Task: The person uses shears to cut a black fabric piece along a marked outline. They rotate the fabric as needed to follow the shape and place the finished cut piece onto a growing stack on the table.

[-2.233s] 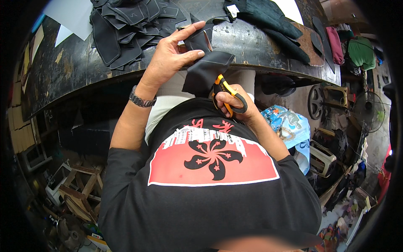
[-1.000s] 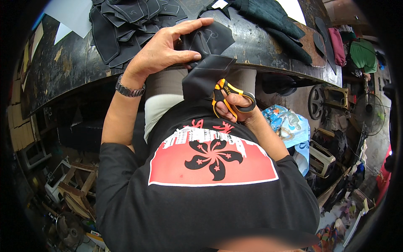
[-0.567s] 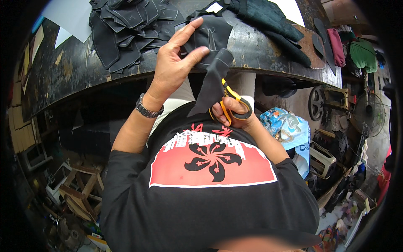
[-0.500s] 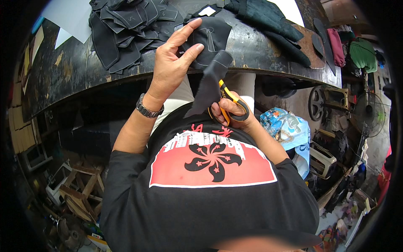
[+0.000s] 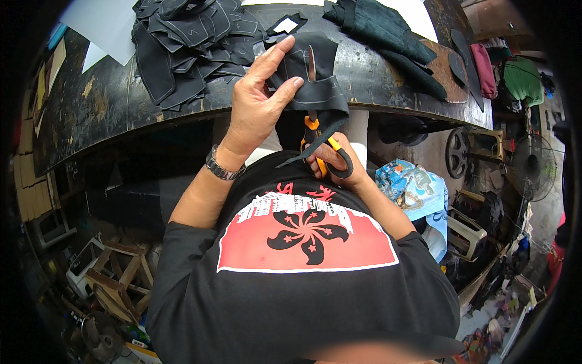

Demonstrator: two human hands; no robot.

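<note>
My left hand (image 5: 262, 91) grips a black sheet of leather-like material (image 5: 327, 94) by its left side, thumb on top, at the table's near edge. Pale lines are drawn on the sheet. In my right hand (image 5: 342, 159), close to my belly, are scissors (image 5: 312, 124) with yellow and black handles. One blade rises over the sheet and points away from me; the rest of the blades is partly covered by the material. A narrow cut strip of the sheet curls to the right and hangs down across the scissor handles.
A heap of cut black pieces with pale outlines (image 5: 188, 42) lies on the dark worn table (image 5: 115, 103). Folded dark material (image 5: 388, 42) and a brown board (image 5: 451, 73) are farther right. A blue patterned bag (image 5: 418, 188) hangs beside my right arm. Wooden stools (image 5: 124, 273) stand at lower left.
The sheet and my left hand have shifted slightly right and nearer to me. The loose strip has swung right and curled over. The scissor handles have turned, and the blade stands more upright.
</note>
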